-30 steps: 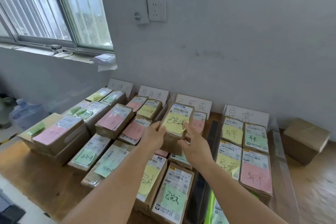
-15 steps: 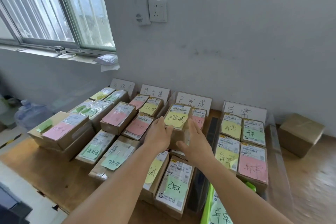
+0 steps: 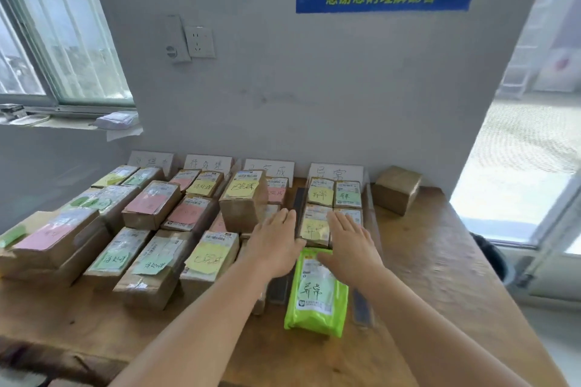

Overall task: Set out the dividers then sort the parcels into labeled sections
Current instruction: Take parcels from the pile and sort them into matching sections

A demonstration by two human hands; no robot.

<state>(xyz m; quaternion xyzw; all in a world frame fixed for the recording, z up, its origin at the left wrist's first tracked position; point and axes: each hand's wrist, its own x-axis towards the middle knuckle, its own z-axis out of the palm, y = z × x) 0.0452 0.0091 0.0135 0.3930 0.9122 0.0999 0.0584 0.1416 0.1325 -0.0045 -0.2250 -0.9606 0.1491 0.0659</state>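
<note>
Both hands are flat and hold nothing: the left hand (image 3: 273,245) over the dark divider (image 3: 298,204), the right hand (image 3: 349,245) above the green parcel (image 3: 316,298). Labeled parcels lie in rows on the bench (image 3: 440,261).

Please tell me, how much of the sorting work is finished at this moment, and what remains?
Mostly done, it seems. Four label cards stand against the wall, and note-tagged parcels fill the rows in front. A dark divider lies between the two right-hand rows. Both hands, left and right, are open, flat and hold nothing. The green bag lies at the near end of the rightmost row. One plain box sits apart, untagged as far as visible.
</note>
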